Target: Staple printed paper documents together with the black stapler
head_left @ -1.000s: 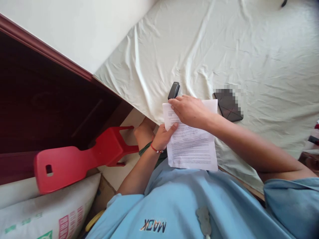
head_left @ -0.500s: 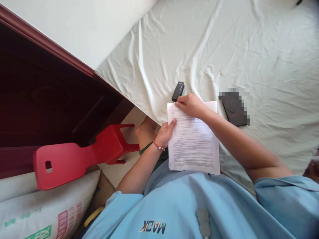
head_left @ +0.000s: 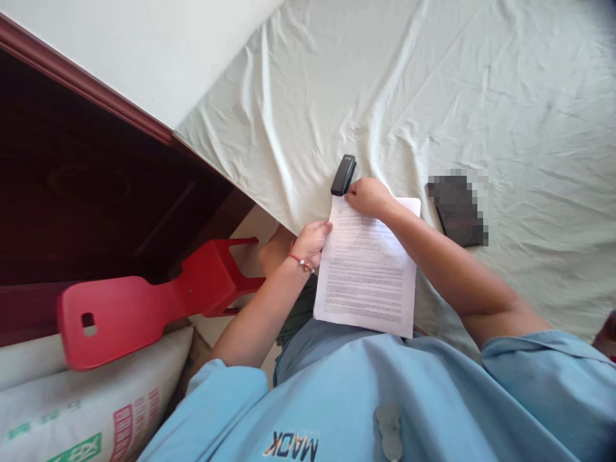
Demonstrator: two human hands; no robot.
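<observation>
A stack of printed paper sheets rests against my front at the edge of the cloth-covered surface, slightly tilted. My left hand, with a red beaded bracelet at the wrist, is closed on the upper left edge of the stack. Over the top edge lies my right hand, its fingers curled and gripping the sheets near the top left corner. A black stapler lies right beside those fingers, its near end meeting the paper's top edge. Whether the paper sits inside its jaws I cannot tell.
A dark, partly blurred-out flat object lies on the pale sheet to the right. At the left are a red plastic chair, a printed white sack and dark wooden furniture.
The stack has turned a little, its bottom swinging left. My left thumb has moved off the page's face to its edge. My right hand has shifted slightly right along the top.
</observation>
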